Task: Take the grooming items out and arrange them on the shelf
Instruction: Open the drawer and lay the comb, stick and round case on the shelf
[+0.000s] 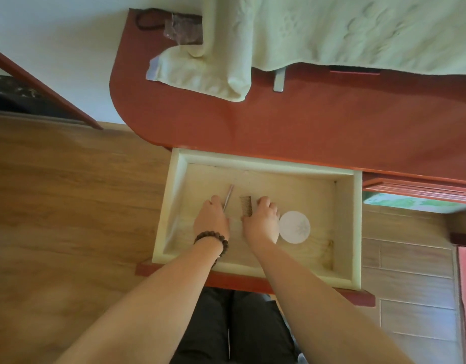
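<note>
Inside the open drawer (171, 206), left hand (211, 219) grips a metal tool (228, 197), right hand (262, 222) a comb (246, 206).

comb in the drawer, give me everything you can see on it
The comb is small, brown and fine-toothed, wood or plastic by its look. It lies roughly flat inside the open drawer, teeth facing left, long axis running away from the person. The right hand closes on its near end, which is hidden. Nothing else touches it; a thin metal tool lies apart to its left.
</note>
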Demonstrator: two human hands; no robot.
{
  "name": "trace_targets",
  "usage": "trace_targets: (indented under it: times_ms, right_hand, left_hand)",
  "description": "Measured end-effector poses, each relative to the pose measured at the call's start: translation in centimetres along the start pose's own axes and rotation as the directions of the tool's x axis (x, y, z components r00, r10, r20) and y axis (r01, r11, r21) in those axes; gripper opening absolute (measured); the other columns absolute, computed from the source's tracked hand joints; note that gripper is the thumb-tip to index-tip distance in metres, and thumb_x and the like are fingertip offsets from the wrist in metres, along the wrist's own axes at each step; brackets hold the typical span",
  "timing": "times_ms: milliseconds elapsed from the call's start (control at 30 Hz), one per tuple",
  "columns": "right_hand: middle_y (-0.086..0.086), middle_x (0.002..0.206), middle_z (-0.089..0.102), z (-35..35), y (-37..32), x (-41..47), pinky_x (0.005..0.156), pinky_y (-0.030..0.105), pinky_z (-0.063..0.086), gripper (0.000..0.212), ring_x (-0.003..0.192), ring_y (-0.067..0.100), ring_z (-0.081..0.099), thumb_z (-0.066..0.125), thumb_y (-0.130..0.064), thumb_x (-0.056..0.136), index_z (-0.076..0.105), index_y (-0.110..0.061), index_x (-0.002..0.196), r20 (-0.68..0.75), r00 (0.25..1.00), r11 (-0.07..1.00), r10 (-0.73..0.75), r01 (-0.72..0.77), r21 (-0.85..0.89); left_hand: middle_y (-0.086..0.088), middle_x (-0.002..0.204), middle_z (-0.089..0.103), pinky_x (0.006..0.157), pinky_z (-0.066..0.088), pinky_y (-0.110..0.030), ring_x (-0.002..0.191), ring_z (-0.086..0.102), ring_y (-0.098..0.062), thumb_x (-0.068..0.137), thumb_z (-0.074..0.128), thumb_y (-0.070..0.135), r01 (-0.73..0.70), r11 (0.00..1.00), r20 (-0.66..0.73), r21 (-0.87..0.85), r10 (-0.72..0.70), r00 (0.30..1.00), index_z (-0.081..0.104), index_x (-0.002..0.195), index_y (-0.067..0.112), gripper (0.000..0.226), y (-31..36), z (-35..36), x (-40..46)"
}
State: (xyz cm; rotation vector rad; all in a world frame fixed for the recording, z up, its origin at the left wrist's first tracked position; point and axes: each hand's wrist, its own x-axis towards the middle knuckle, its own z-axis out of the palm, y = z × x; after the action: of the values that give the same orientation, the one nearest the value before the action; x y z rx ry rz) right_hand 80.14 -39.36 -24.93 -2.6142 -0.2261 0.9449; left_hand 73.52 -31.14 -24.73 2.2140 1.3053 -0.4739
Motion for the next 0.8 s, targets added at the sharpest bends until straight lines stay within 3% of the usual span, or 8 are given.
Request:
trace_targets:
  times_ms: [200, 300, 400, 500, 600, 700, 800]
  right_hand:
    - [0.007, 0.121, 0.051, -0.6, 0.3, 0.4, 0.081, 0.041, 0.050, 0.040, 0.106, 0.029, 0.052, 0.065, -0.011, 0.085, 0.046, -0.014, 0.120, 0.031, 0.999, 0.992, 0.010, -0.014, 0.127]
    - [0.002, 0.104, 0.059, -1.3, 0.4, 0.3, 0.073, 0.040, 0.053, 0.029, 0.091, 0.024, 0.058, 0.062, -0.009, 0.085, 0.049, -0.018, 0.110, 0.047, 0.999, 0.972, 0.004, -0.015, 0.235]
    - [-0.002, 0.082, 0.060, -3.4, 0.2, -0.8, 0.061, 0.040, 0.055, 0.023, 0.072, 0.020, 0.059, 0.060, -0.011, 0.087, 0.051, -0.021, 0.105, 0.037, 0.998, 0.950, -0.042, 0.028, 0.311]
    - [-0.007, 0.076, 0.058, -7.5, -0.4, -2.4, 0.054, 0.031, 0.051, 0.022, 0.067, 0.013, 0.058, 0.065, -0.013, 0.086, 0.055, -0.025, 0.102, -0.068, 0.994, 0.908, -0.080, 0.101, 0.407]
    - [-0.007, 0.079, 0.062, -12.5, -1.9, -3.0, 0.058, 0.020, 0.045, 0.023, 0.070, 0.009, 0.059, 0.069, -0.016, 0.083, 0.056, -0.028, 0.098, -0.216, 0.971, 0.845, -0.103, 0.200, 0.495]
    - [-0.013, 0.080, 0.062, -17.1, -3.5, -1.3, 0.059, 0.015, 0.045, 0.027, 0.071, 0.002, 0.058, 0.072, -0.016, 0.081, 0.055, -0.027, 0.099, -0.356, 0.929, 0.789, -0.098, 0.291, 0.541]
    - [-0.013, 0.078, 0.059, -20.3, -4.5, 2.0, 0.061, 0.016, 0.046, 0.026, 0.069, 0.003, 0.057, 0.071, -0.016, 0.081, 0.056, -0.024, 0.101, -0.398, 0.913, 0.792, -0.084, 0.303, 0.530]
  left_hand:
    - [-0.005, 0.093, 0.062, 0.065, 0.046, -0.032, 0.076, 0.056, -0.022, 0.093, 0.056, 0.019, 0.041, 0.996, 0.022, -0.078, -0.040, 0.999, 0.054, 0.097, 0.012, 0.009, 0.2, 0.4, 0.1]
    - [-0.003, 0.088, 0.063, 0.064, 0.048, -0.032, 0.077, 0.059, -0.021, 0.091, 0.056, 0.018, 0.026, 0.984, 0.057, -0.175, -0.016, 0.998, 0.055, 0.095, 0.012, 0.007, -0.1, -0.1, 0.0]
    - [0.002, 0.080, 0.062, 0.067, 0.053, -0.032, 0.075, 0.061, -0.018, 0.088, 0.059, 0.015, -0.080, 0.949, 0.062, -0.306, 0.104, 0.993, 0.056, 0.092, 0.015, 0.005, -0.3, -1.4, -1.2]
    - [0.006, 0.074, 0.060, 0.060, 0.047, -0.016, 0.068, 0.058, -0.011, 0.084, 0.061, 0.011, -0.213, 0.875, -0.026, -0.435, 0.224, 0.974, 0.056, 0.087, 0.017, 0.009, 0.9, -3.9, -3.3]
    - [0.009, 0.072, 0.059, 0.058, 0.044, -0.010, 0.065, 0.055, 0.000, 0.082, 0.063, 0.011, -0.327, 0.797, -0.169, -0.508, 0.280, 0.945, 0.056, 0.086, 0.018, 0.011, 4.6, -6.9, -4.2]
    - [0.012, 0.068, 0.056, 0.055, 0.040, -0.010, 0.060, 0.053, 0.001, 0.083, 0.064, 0.014, -0.414, 0.740, -0.259, -0.530, 0.323, 0.910, 0.055, 0.089, 0.016, 0.011, 9.4, -9.1, -2.8]
    - [0.011, 0.070, 0.055, 0.060, 0.044, -0.020, 0.064, 0.055, -0.008, 0.086, 0.062, 0.017, -0.458, 0.748, -0.294, -0.481, 0.354, 0.888, 0.055, 0.095, 0.014, 0.012, 13.3, -10.7, 0.2]
